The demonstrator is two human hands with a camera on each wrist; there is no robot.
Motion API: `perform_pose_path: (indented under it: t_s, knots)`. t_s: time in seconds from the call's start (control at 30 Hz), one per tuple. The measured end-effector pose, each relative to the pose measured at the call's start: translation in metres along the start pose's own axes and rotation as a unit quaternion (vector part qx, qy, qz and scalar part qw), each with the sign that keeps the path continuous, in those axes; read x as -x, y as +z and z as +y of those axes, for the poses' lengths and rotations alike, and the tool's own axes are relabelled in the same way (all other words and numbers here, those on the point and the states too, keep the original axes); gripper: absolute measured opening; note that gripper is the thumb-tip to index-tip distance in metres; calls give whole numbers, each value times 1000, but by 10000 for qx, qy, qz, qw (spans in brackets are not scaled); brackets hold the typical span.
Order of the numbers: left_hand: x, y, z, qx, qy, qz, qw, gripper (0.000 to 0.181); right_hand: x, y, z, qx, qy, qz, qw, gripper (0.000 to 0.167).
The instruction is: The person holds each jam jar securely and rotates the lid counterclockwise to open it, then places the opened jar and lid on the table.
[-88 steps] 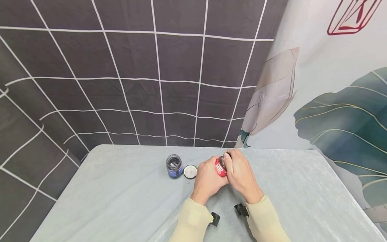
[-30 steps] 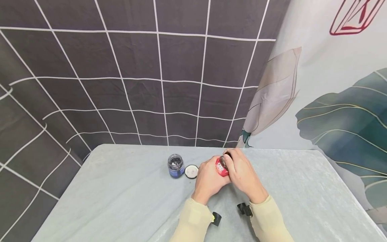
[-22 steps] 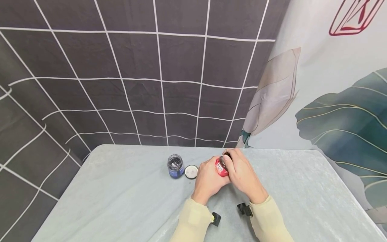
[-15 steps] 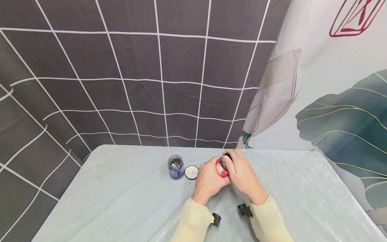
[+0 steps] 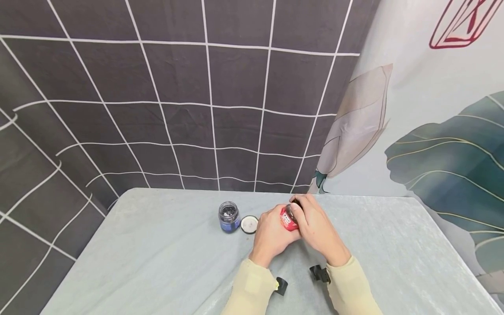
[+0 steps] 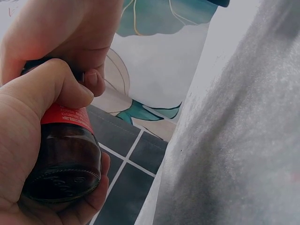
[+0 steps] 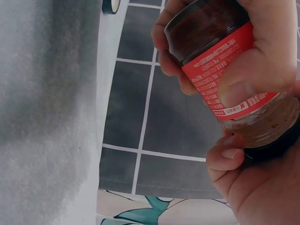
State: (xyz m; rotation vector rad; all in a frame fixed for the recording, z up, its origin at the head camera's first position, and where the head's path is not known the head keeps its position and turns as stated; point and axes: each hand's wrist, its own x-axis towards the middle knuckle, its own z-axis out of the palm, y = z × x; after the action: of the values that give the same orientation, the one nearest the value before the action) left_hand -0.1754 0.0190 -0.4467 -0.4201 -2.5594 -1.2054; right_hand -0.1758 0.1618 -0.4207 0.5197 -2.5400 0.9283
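Note:
In the head view, my left hand (image 5: 273, 234) grips the body of a glass jar with a red label (image 5: 288, 221). The left wrist view shows the jar's dark glass base (image 6: 65, 159) resting in the curled fingers, the thumb lying over the label. My right hand (image 5: 318, 229) holds the other end, its fingers curled round the black lid (image 7: 274, 147), seen in the right wrist view. Brown contents show through the glass beside that lid, which is partly hidden by the palm. The jar is tilted and held off the table.
Left of my hands, a jar with a blue label (image 5: 229, 225) stands uncovered with dark contents inside. Right beside it, a loose lid (image 5: 249, 224) lies with its white inside facing up. A pale cloth covers the table (image 5: 157, 262); a dark gridded curtain (image 5: 177, 87) hangs behind.
The view has shifted very slightly, and my right wrist has moved a little to the right since the oldest frame. Both hands keep their hold on the red-labelled jar.

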Motion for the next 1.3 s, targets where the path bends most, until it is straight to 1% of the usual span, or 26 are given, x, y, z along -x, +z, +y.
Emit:
perform_pose_path:
  t_s: [0.3, 0.6, 0.87, 1.1, 1.3]
  knots:
    - [0, 0, -1, 25, -61, -14, 10000, 50, 0, -2, -2, -170, 39, -104, 9998, 29]
    - [1, 1, -2, 11, -128, -42, 9999, 52, 1, -4, -1, -157, -112, -168, 9997, 30]
    - [2, 2, -2, 20, -94, -6, 10000, 50, 1, -6, -1, -157, -78, -270, 9995, 32]
    - [0, 2, -2, -11, -183, -91, 9998, 49, 0, -9, -1, -122, -28, -315, 9994, 33]
    - [0, 2, -2, 9, -170, -110, 9998, 48, 0, -10, 0, -109, -17, -358, 9993, 34]
